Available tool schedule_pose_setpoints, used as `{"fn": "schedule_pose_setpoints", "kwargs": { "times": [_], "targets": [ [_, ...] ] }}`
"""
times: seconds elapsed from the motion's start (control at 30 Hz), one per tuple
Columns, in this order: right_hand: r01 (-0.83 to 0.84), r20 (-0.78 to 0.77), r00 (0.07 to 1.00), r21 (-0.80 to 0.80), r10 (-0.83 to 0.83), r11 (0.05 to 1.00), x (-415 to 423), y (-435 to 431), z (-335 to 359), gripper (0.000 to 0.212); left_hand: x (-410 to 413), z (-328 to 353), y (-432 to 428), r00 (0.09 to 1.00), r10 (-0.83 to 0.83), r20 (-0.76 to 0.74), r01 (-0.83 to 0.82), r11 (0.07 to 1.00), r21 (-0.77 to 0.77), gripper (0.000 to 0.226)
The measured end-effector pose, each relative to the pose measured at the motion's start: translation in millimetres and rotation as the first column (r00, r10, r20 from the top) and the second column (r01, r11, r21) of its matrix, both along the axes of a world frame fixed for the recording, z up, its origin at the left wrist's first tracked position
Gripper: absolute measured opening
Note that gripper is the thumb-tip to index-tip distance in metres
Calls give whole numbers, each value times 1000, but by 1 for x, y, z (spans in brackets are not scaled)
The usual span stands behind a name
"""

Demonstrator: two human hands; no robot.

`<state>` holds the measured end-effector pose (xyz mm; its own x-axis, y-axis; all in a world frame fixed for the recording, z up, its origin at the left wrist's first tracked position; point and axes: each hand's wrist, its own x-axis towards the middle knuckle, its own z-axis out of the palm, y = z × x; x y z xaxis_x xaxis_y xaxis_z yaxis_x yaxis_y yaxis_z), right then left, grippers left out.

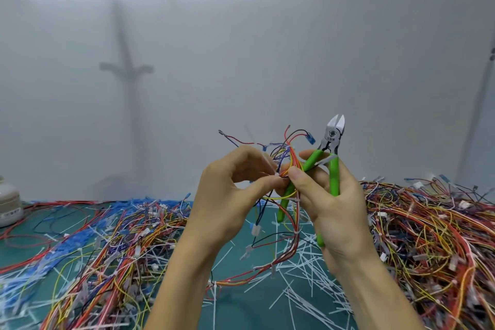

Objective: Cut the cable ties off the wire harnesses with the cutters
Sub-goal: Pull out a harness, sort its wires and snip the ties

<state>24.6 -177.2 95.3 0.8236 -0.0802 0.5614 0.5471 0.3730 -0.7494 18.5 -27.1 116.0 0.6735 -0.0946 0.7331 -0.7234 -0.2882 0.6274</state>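
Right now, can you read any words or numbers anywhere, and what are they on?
Cutters in the right hand: small logo and print by the pivot, too small to read.
White container at the left edge: a label, too blurred to read.
No other writing shows.

Your left hand [227, 195] pinches the raised wire harness [291, 154]. Your right hand [332, 209] grips the green-handled cutters [332, 136], blades pointing up, above the littered tabletop [238, 311].
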Motion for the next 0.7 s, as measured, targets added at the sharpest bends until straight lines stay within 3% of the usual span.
{"fn": "schedule_pose_setpoints", "kwargs": {
  "times": [0.17,0.3,0.43,0.57,0.7],
  "targets": [
    [177,31,984,-195,-174,965,3,-5,3,25,5,-5,-1,999,18,-47,-21,997,-78,20],
    [286,-10,956,-202,-294,937,1,-12,9,47,7,-7,2,996,48,-70,-54,995,-89,22],
    [433,113,902,-249,-418,867,-7,-14,15,43,10,-8,1,990,107,-97,-119,985,-128,16],
    [525,252,845,-212,-473,825,-15,-16,21,37,11,-9,3,971,237,-44,-240,965,-104,21],
    [449,372,843,-87,-389,889,-23,-17,27,32,14,-12,5,959,281,-32,-283,955,-85,18]
  ]
}}
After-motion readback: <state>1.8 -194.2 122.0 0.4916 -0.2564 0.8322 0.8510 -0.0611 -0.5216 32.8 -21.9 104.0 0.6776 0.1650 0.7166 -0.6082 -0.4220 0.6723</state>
